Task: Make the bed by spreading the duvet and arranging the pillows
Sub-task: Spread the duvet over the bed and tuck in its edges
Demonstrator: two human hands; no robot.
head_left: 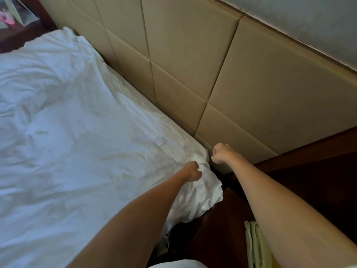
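Duvet: white, rumpled, long axis near-left to far along headboard. Left hand pinches its near-right corner; right hand fisted, empty, just beside.

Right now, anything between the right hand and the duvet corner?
Nothing visible. The right hand, curled and holding nothing, hangs just off the duvet corner by the headboard, with only a dark gap between. The left hand is already at that corner and appears to grip the fabric.
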